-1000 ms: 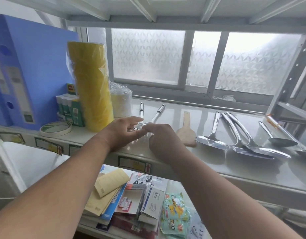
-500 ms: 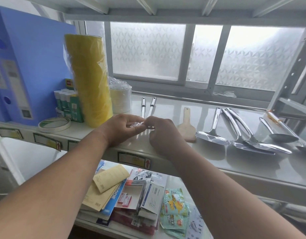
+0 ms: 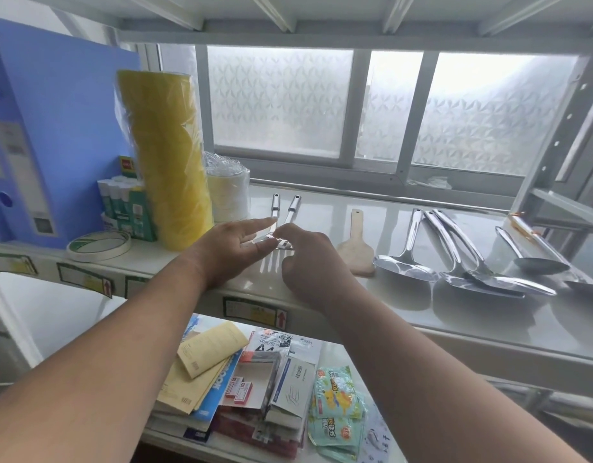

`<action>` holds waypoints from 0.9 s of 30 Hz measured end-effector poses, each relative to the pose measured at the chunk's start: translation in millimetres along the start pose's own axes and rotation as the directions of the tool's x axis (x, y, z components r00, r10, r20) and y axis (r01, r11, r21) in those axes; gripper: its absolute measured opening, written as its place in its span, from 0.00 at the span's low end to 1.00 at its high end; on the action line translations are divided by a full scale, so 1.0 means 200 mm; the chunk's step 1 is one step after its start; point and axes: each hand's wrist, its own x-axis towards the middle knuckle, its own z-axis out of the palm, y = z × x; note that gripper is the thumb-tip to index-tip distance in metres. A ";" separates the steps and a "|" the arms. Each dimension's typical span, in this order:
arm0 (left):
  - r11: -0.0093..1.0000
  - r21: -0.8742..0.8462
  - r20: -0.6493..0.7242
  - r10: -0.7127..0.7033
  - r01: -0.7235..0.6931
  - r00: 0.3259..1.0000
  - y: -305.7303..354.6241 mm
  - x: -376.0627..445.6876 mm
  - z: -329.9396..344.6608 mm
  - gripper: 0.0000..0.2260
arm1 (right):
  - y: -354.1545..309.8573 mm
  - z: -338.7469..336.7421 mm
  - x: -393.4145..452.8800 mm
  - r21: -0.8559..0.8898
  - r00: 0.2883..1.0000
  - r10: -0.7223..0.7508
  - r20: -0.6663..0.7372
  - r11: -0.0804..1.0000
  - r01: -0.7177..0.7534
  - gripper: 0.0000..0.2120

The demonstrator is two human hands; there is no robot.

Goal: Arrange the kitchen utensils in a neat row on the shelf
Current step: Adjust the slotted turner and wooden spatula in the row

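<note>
Two steel forks lie side by side on the white shelf (image 3: pixel 405 309), handles pointing toward the window: the left fork (image 3: pixel 275 206) and the right fork (image 3: pixel 293 208). Their tines (image 3: pixel 271 262) show between my hands. My left hand (image 3: pixel 231 252) has its fingers stretched out, with thumb and fingers pinching the left fork's neck. My right hand (image 3: pixel 308 262) pinches the right fork's neck with fingertip and thumb. To the right lie a wooden spatula (image 3: pixel 355 252), a steel ladle (image 3: pixel 405 262), two overlapping steel turners (image 3: pixel 472 272) and a large spoon (image 3: pixel 535 262).
Left of the forks stand a yellow tape stack (image 3: pixel 168 162), wrapped white tape rolls (image 3: pixel 228 192), glue sticks (image 3: pixel 121 202), a flat tape roll (image 3: pixel 98 245) and blue binders (image 3: pixel 54 128). The lower shelf holds papers and packets (image 3: pixel 255 389). A frosted window is behind.
The right fork's handle swung from slanting rightward to lying parallel beside the left fork. My left fingers have straightened out; both hands stay at the fork necks.
</note>
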 end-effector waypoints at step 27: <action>0.868 0.272 0.036 0.422 -0.415 0.906 0.89 0.15 0.54 0.26 | 0.52 -0.87 -0.41 -0.350 0.894 -0.085 -0.439 0.933 -0.084 0.24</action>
